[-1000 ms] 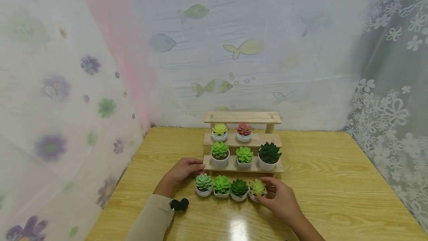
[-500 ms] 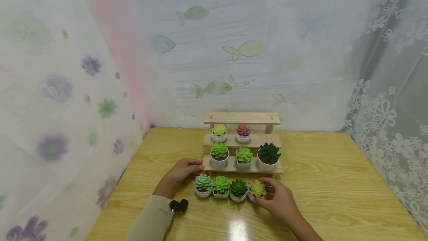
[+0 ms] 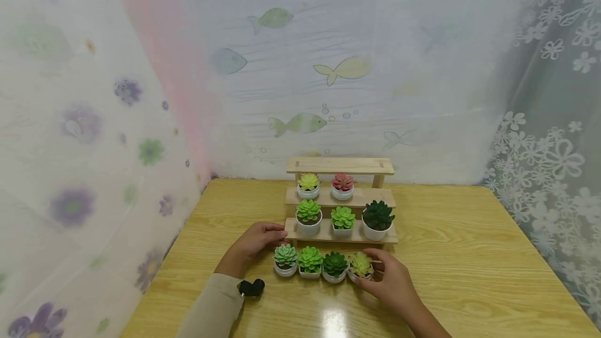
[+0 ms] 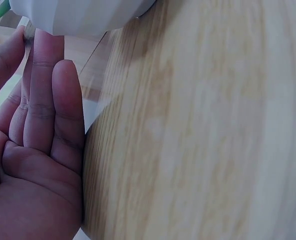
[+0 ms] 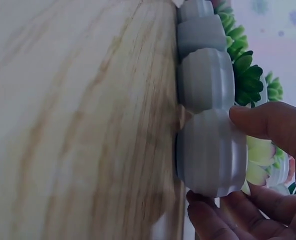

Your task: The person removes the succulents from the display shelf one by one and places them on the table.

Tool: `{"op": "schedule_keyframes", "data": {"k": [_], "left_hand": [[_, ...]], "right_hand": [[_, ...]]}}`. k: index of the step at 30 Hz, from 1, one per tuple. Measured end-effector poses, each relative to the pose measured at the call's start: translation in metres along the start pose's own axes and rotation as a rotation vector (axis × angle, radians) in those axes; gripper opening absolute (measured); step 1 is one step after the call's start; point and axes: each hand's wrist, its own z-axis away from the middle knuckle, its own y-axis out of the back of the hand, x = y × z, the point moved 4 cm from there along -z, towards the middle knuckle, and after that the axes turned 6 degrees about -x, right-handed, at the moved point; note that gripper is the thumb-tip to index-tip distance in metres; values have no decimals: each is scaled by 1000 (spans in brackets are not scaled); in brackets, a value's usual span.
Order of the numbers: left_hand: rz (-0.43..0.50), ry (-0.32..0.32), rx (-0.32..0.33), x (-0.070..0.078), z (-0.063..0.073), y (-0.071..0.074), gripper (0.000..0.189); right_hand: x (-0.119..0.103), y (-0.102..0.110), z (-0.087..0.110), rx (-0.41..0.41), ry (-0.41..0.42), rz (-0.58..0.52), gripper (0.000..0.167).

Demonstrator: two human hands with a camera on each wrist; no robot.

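My right hand (image 3: 394, 280) holds a small potted succulent (image 3: 360, 265) with pale yellow-green leaves at the right end of the front row. In the right wrist view, the thumb lies at the rim of its ribbed white pot (image 5: 212, 152) and the fingers curl round its far side; the pot stands on the table. At the left end of a tiered wooden stand (image 3: 324, 236), my left hand (image 3: 253, 241) pinches the lowest shelf between thumb and fingers. Left of the held pot stand a dark green succulent (image 3: 335, 266), a bright green one (image 3: 310, 262) and a bluish-green one (image 3: 285, 260).
The lowest shelf bears a light green succulent (image 3: 308, 216), a smaller one (image 3: 343, 220) and a large dark green one (image 3: 377, 219). A yellow succulent (image 3: 308, 185) and a red one (image 3: 343, 185) sit on the middle shelf. Printed curtains (image 3: 235, 119) enclose the wooden table (image 3: 469, 254).
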Motion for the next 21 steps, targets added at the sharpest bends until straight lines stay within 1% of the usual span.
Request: {"op": "schedule_keyframes", "data": {"k": [7,15,17,21], "left_hand": [[20,11,-2,0,0,-1,50],[16,12,0,-2,-1,0,50],[18,11,-1,-1,-1,0,51],[17,9,-3,-1,-1,1,53]], "right_hand": [[-5,4,3,-32,4,7,72],[-17,15,5,-48,72,82,82],[-21,18,5,-50,84,88,80],[-33,27,6,-35,137,99,76]]}}
